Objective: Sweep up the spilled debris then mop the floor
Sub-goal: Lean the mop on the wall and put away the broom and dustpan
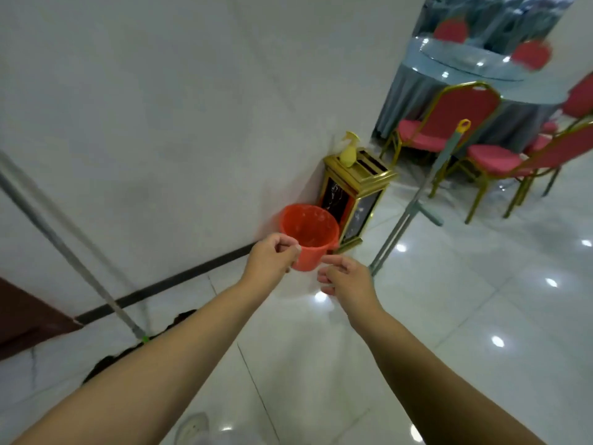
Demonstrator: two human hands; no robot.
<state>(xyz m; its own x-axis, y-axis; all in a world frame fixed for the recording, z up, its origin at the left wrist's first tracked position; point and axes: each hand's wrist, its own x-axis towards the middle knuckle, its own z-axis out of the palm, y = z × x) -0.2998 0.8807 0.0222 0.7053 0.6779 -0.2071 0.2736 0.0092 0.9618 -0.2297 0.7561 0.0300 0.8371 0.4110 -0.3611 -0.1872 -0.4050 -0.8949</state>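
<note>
Take the red bucket point(309, 236) as your landmark: it stands on the glossy white floor point(449, 316) against the wall point(160, 123), with a thin clear liner inside it. Your left hand point(272, 258) is in front of its near rim, fingers curled with thumb and forefinger pinched together (whether they actually catch the liner or the rim, you cannot tell from here). Your right hand point(345, 277) hovers just right of the bucket's base, fingers loosely bent, the grip released and holding nothing.

Just behind the bucket, to its right, sits a gold-trimmed bin point(356, 200) with a yellow spray bottle point(349, 150) on top. Further right of the bucket, a pale green handle point(414, 200) with a yellow end stands tilted, clear of both hands. Well to the bucket's left, a grey mop pole point(64, 248) leans against the wall, and its dark mop head point(134, 348) lies on the floor beneath your left forearm. Beyond the bin, red chairs point(449, 123) ring a worktop point(465, 75) draped in grey cloth.
</note>
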